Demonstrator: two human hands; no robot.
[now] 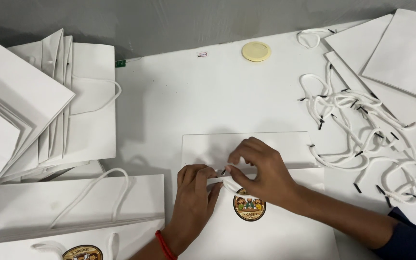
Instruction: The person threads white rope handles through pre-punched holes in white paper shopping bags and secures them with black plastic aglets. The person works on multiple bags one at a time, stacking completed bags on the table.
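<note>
Our fingertips (227, 169) were pinched together on a white cord handle (230, 184) at the upper edge of a flat white paper bag (275, 231): our left hand (194, 192) pressed the edge down while our right hand (261, 173) gripped the cord's black-tipped end. Below sat the bag's round sticker (249, 205). Loose cords (362, 125) lay right, finished bags (73, 202) left.
</note>
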